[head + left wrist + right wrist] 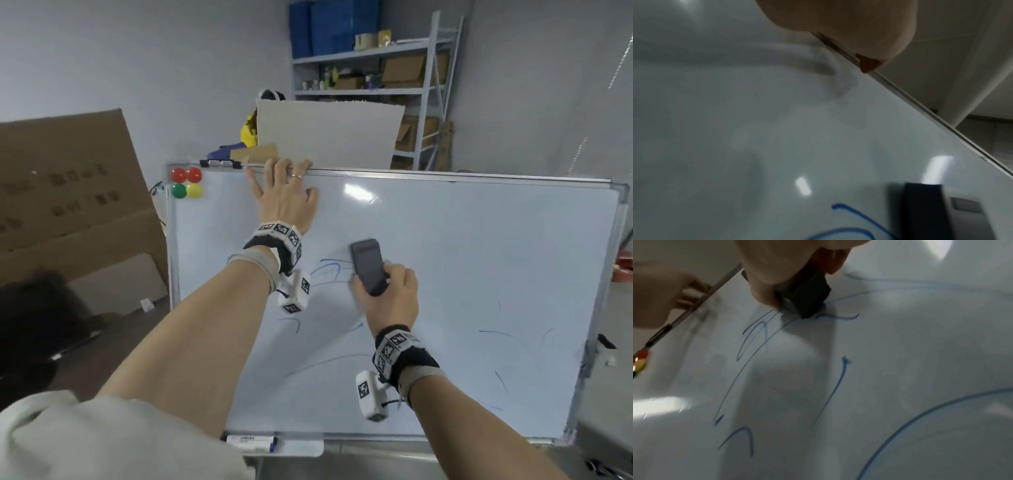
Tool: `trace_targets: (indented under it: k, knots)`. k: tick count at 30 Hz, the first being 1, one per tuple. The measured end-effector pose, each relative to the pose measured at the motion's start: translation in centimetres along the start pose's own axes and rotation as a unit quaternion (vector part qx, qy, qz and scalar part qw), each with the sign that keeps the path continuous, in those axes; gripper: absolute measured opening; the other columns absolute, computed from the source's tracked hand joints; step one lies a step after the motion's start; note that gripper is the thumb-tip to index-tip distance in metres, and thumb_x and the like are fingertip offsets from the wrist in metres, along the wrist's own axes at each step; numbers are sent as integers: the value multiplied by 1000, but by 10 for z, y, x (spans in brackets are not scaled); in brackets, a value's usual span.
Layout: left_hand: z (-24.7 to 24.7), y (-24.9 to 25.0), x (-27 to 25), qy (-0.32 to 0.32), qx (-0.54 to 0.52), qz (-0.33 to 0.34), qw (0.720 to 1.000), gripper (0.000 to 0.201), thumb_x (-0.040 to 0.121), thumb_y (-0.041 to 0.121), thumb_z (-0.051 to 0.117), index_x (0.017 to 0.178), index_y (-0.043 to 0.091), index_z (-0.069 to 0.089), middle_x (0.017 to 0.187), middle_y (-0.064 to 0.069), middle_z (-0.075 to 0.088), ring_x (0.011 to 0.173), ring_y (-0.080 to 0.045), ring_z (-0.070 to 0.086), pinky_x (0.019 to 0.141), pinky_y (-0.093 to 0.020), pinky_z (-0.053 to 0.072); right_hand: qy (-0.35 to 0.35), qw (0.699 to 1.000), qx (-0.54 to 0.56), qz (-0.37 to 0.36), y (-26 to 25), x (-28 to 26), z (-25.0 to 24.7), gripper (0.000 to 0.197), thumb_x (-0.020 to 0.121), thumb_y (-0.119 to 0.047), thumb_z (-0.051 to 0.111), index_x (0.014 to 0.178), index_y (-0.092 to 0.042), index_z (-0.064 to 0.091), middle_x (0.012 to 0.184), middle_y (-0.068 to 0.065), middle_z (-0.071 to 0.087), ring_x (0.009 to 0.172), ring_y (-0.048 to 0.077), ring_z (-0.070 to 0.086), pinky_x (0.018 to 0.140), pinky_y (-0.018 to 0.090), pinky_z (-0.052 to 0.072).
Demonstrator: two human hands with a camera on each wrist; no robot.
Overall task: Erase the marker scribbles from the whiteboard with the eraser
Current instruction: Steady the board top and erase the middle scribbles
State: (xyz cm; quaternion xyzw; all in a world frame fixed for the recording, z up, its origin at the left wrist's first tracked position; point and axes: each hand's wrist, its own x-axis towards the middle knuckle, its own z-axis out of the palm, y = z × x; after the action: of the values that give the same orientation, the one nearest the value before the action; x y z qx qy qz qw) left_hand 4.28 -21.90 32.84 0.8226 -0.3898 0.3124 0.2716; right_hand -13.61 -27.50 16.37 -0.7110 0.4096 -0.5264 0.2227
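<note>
A whiteboard with a metal frame fills the head view. Blue marker scribbles cross its middle, with more strokes lower down and faint ones at the right. My right hand grips a dark grey eraser and presses it flat on the board at the scribbles' right end. In the right wrist view the eraser sits on the blue lines. My left hand lies on the board's top edge, its fingers hooked over the frame. The left wrist view shows the eraser beside a blue loop.
Several round magnets sit in the board's top left corner. A marker lies on the tray under the board. Large cardboard sheets lean at the left, another sheet stands behind the board, and metal shelving is further back.
</note>
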Motion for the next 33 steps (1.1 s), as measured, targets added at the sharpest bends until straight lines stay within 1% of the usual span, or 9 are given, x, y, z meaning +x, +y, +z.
trace_targets:
  k: [6, 8, 12, 14, 17, 20, 24, 28, 33]
  knots:
    - [-9, -29, -1, -44, -33, 67, 996, 64, 85, 36, 44, 147, 21, 38, 148, 3, 41, 146, -21, 25, 122, -57, 4, -77, 991, -27, -104, -62, -42, 50, 49, 67, -49, 79, 104, -24, 58, 105, -3, 55, 101, 21, 51, 67, 33, 49]
    - [-9, -36, -2, -39, -33, 80, 995, 65, 83, 33, 45, 147, 20, 38, 148, 3, 41, 146, -22, 25, 122, -58, 5, -64, 991, -54, -108, -61, -43, 48, 51, 72, -52, 76, 112, -24, 59, 107, -2, 57, 101, 22, 51, 71, 33, 48]
    - [-10, -35, -8, -37, -67, 90, 993, 67, 80, 31, 45, 146, 20, 39, 148, 4, 40, 146, -23, 24, 123, -57, 2, 70, 992, -56, 88, -24, -28, 18, 57, 80, -53, 70, 125, -21, 53, 113, 6, 53, 108, 29, 50, 79, 45, 53]
    - [-11, -33, -12, -42, -70, 94, 992, 68, 80, 33, 45, 147, 19, 38, 149, 3, 38, 147, -23, 23, 123, -56, 1, 94, 985, -65, 126, -21, -28, 15, 57, 81, -51, 70, 125, -20, 52, 115, 7, 52, 110, 30, 49, 80, 48, 53]
    - [-11, -34, -13, -55, -70, 81, 993, 71, 82, 35, 45, 150, 17, 34, 153, 0, 34, 149, -26, 18, 124, -54, 2, 10, 999, -41, 19, -43, -46, 31, 54, 74, -43, 79, 120, -23, 58, 111, 3, 52, 104, 26, 49, 79, 37, 50]
    - [-11, -42, -11, -65, -62, 80, 993, 69, 85, 31, 43, 151, 18, 31, 156, 1, 31, 150, -25, 17, 124, -53, 3, -116, 984, -56, -127, -57, -67, 46, 51, 64, -37, 85, 109, -25, 64, 100, -1, 56, 94, 25, 49, 76, 35, 48]
    - [-13, -50, -19, -49, -59, 91, 993, 74, 85, 23, 45, 156, 17, 22, 163, -2, 20, 154, -25, 10, 125, -53, 3, -112, 973, -80, -188, -57, -58, 39, 51, 63, -37, 87, 108, -27, 66, 99, -4, 60, 90, 23, 51, 77, 34, 47]
    - [-12, -73, -48, 52, -45, -19, 997, 86, 80, 22, 44, 158, 12, 11, 166, -5, 9, 155, -26, 7, 125, -49, 2, -94, 978, -79, -171, -60, -40, 32, 51, 70, -34, 81, 119, -32, 63, 111, -7, 58, 100, 21, 46, 83, 35, 46]
    - [7, -125, -105, 67, -27, -261, 963, 85, 79, 25, 52, 155, 6, 21, 161, -9, 24, 151, -26, 22, 123, -53, 14, -95, 967, -82, -223, -55, -49, 54, 52, 65, -23, 82, 115, -24, 65, 111, 2, 59, 95, 29, 49, 81, 41, 47]
